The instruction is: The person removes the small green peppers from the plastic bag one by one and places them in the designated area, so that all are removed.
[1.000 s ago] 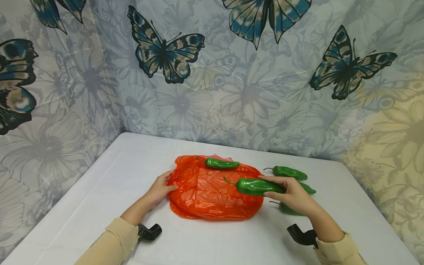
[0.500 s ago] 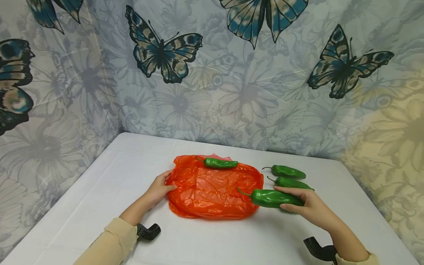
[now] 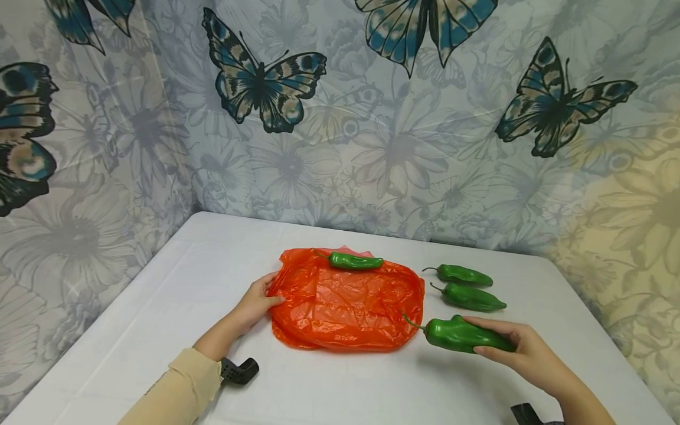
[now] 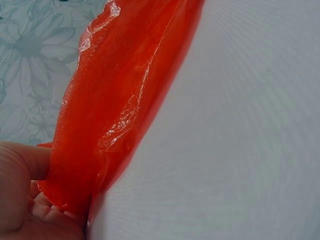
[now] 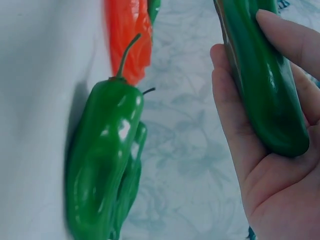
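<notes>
My left hand grips the left edge of a crumpled red plastic bag lying flat on the white table. In the left wrist view, the bag runs between the thumb and fingers. A green pepper rests across the bag's far edge. My right hand holds another green pepper by its blunt end, its stem pointing left toward the bag. The right wrist view shows this pepper between thumb and fingers, apart from a pepper lying on the table.
Two green peppers, a farther one and a nearer one, lie to the right of the bag. A wall cloth printed with flowers and butterflies stands behind the table. Black wrist mounts show on both arms.
My right hand has moved right and toward me with its pepper, from over the bag to beside it, now over where another pepper lay. The left hand and the bag have stayed put.
</notes>
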`<state>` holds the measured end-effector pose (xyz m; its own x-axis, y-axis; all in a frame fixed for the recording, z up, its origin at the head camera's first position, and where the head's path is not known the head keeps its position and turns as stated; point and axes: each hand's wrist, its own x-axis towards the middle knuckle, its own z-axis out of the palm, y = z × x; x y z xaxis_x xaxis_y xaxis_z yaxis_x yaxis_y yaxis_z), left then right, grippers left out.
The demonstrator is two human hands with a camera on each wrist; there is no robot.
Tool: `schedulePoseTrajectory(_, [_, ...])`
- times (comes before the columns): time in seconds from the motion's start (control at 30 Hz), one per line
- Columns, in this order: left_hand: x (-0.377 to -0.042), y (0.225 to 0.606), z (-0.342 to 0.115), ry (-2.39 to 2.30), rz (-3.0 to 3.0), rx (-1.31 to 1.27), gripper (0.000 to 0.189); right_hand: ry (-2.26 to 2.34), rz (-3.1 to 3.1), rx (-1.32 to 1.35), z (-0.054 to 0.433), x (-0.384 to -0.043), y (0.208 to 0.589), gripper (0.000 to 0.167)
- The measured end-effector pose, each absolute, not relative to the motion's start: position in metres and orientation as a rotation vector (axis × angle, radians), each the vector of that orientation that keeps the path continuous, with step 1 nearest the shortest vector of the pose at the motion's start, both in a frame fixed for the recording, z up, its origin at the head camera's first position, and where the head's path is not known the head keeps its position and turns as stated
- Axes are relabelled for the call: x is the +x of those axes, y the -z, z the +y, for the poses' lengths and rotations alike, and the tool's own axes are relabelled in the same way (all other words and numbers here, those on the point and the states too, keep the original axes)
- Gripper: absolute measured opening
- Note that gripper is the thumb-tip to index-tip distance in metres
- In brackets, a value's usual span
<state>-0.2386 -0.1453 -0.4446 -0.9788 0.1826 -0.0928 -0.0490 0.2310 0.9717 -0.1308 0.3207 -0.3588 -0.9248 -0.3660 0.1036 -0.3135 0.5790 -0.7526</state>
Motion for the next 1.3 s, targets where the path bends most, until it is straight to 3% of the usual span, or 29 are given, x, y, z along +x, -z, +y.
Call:
schedulePoseTrajectory(0.37, [-0.239,0.444,-0.145,-1.828,2.322,0.128,0.065,1.284,2.674,-0.536,0.338,-0.118,0.371,0.044])
schedulePoseTrajectory(0.73, [-0.235,0.446,-0.146,-1.866,2.350,0.236,0.065,1.350,2.591,-0.644,0.363,-0.113,0.383,0.042])
schedulePoseTrajectory(1.1, [-0.238,0.446,-0.143,-1.852,2.295,0.139,0.064,1.376,2.408,-0.485,0.387,-0.112,0.390,0.041])
schedulePoseTrajectory(1.3, [-0.237,0.445,-0.144,-1.846,2.321,0.149,0.064,1.367,2.439,-0.571,0.392,-0.113,0.401,0.041])
